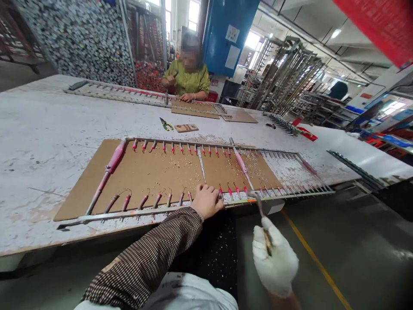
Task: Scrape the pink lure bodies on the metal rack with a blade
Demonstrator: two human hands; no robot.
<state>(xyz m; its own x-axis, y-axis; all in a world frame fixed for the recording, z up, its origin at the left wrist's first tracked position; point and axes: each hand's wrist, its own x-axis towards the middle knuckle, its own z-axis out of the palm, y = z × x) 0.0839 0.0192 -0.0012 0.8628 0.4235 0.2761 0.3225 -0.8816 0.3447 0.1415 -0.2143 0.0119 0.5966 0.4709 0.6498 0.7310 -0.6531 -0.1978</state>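
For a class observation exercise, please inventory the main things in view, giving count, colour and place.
Worktable: one, white, across the middle
Near hook rack: one, grey and pink, on worktable
Far hook rack: one, grey and pink, by co-worker
Boards: four, brown, two at each rack
Pliers: one pair, yellow-handled, mid-table
Wooden block: one, tan, beside pliers
Co-worker: one, yellow-green shirt, table's far side
Cabinet: one, blue, behind co-worker
Stacked rods: uncountable, mostly grey, back left
Banner: one, red, upper right
Tool: one, greyish, blurred, in right hand
Left hand: one, bare, on near rack
Right hand: one, white-gloved, holding tool
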